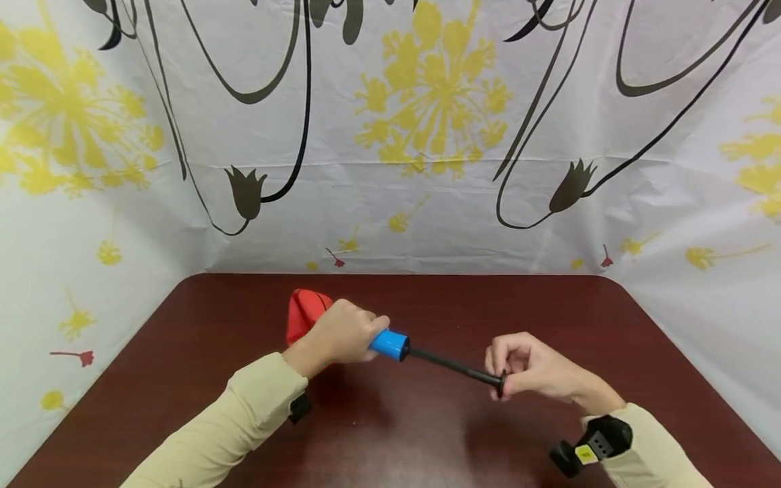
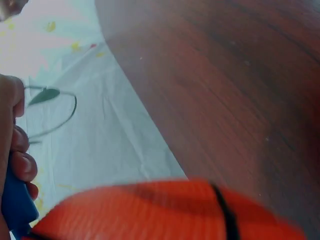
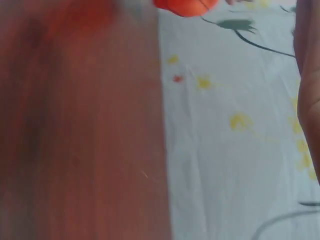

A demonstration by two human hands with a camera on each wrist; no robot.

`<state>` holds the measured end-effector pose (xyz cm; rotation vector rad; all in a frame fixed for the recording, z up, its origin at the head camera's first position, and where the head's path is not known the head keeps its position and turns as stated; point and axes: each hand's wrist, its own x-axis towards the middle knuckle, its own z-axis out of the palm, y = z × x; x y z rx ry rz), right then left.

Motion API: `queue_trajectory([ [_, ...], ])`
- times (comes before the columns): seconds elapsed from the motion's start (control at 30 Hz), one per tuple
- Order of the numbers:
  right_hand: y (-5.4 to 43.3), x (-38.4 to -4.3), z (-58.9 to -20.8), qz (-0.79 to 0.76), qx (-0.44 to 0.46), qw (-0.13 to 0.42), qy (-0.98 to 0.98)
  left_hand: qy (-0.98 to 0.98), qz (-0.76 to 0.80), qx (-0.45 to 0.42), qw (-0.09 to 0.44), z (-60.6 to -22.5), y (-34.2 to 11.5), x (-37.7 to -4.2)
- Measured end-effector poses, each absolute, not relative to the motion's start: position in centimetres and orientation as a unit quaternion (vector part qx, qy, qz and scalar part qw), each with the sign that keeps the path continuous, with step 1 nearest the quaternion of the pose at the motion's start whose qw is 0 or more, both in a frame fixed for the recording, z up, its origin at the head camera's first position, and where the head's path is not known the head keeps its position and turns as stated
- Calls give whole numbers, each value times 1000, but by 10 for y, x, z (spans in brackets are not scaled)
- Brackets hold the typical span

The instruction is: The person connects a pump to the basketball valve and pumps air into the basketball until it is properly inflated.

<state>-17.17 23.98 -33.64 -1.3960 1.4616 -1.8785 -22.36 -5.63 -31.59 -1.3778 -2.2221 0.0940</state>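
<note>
My left hand grips the blue barrel of a hand pump, fingers wrapped around it. From the barrel's right end a long black rod extends, slanting down to the right. At its far end is a flat black handle, which my right hand pinches between thumb and fingers. Behind the left wrist shows a limp, folded red ball with a black seam. In the left wrist view the ball fills the bottom, close to the barrel's narrow end.
Below the hands lies a dark red-brown table with rounded far corners. A white cloth with yellow and grey plant prints hangs behind it and along both sides. A black wrist camera sits on the right sleeve.
</note>
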Motion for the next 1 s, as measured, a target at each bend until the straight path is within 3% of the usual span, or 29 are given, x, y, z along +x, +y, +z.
queue_trajectory([
  [0.27, 184, -193, -347, -638, -465, 89, 607, -827, 52, -500, 250, -319, -46, -224],
  [0.5, 202, -178, -340, -673, -446, 150, 570, -807, 51, -530, 253, -314, -42, -219],
  [0.77, 236, -166, -345, -707, -483, 219, 468, -829, 35, -504, 240, -316, -58, -220],
  [1.0, 192, -182, -354, -695, -434, 143, 555, -830, 24, -506, 233, -322, -50, -213],
])
